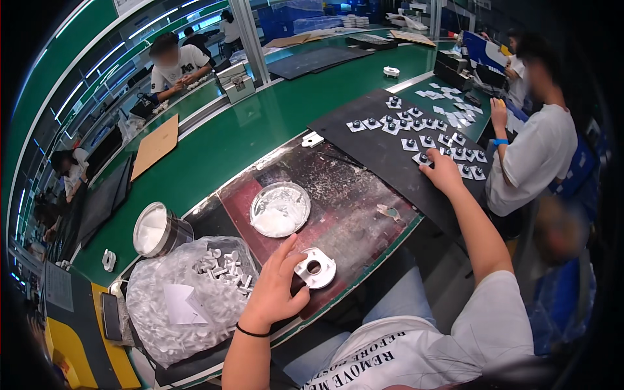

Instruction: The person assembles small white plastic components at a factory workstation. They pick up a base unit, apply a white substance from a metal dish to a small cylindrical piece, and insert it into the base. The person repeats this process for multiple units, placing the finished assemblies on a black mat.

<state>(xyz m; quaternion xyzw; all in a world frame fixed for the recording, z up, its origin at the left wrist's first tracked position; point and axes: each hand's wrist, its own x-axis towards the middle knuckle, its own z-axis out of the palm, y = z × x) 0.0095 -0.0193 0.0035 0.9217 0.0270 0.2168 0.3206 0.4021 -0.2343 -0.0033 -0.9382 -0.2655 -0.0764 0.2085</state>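
A white round plastic housing (323,275) with a hole in its middle rests near the front edge of the worn dark bench (364,224). The thumb and fingers of my left hand (276,286) grip its left side. Over on the right, my right hand (443,170) reaches across a black mat (370,140). Its thumb and forefinger close on a small black part (422,158) that sits on a white square. Several similar black parts on white squares (409,144) lie around it. Beyond the housing is a round dish of white paste (281,209).
At my left stand a clear plastic bag of small white parts (188,299) and a tub of white paste (151,231). A green conveyor belt (221,156) runs behind the bench. One co-worker (533,143) works at the right, another (179,65) across the belt.
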